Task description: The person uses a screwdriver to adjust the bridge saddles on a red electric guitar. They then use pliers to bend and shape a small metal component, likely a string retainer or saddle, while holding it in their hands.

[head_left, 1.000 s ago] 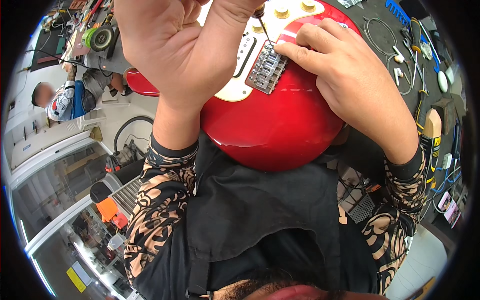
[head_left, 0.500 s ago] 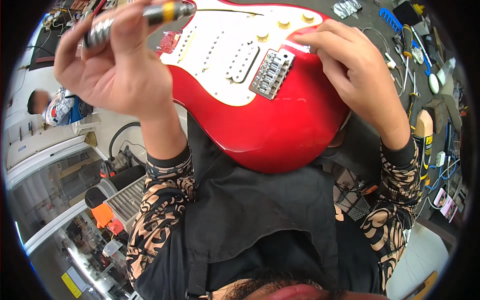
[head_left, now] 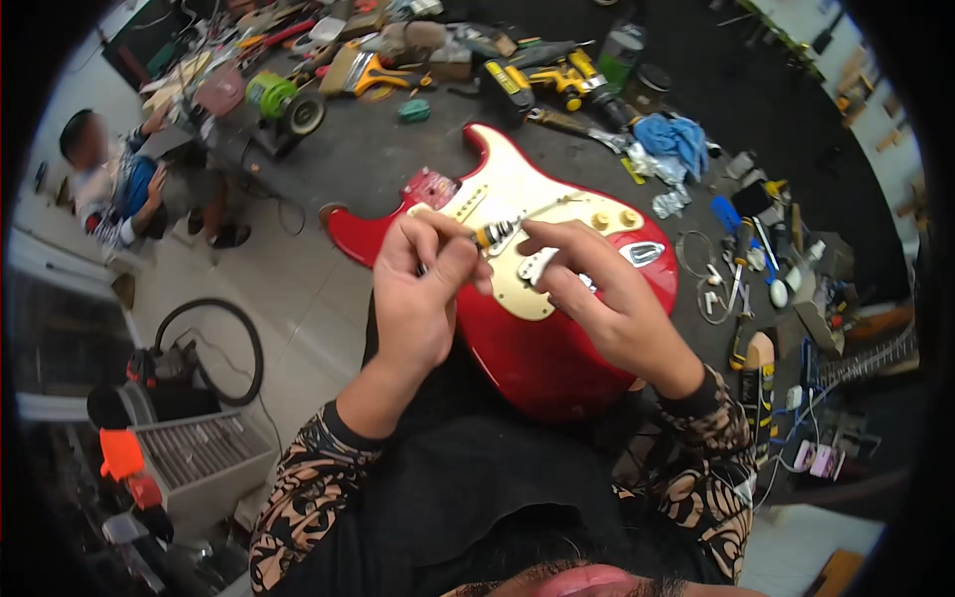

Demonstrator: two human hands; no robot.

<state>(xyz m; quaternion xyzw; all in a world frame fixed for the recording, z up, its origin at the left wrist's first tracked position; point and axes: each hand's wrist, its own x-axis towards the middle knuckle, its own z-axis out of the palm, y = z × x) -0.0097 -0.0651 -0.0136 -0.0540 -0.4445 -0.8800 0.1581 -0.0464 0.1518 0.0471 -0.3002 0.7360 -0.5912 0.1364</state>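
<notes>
A red electric guitar body with a cream pickguard lies before me, reaching over the bench's near edge. Above it, my left hand is closed around a small knurled metal hand tool with a yellow band, probably a screwdriver. The tool's end points toward my right hand, whose bent fingers come up close to it; whatever they pinch is too small to make out. Two cream knobs and a metal jack plate show beyond that hand. The bridge is mostly hidden behind it.
Tools crowd the bench's back: a yellow-black drill, a paintbrush, a green grinder. To the right lie a blue cloth, a screwdriver and cables. A person sits at far left. A black hose loops on the floor.
My left hand has come down and right with the tool, from upper left to over the pickguard. My right hand has moved left toward it. The view has shifted, showing more of the bench.
</notes>
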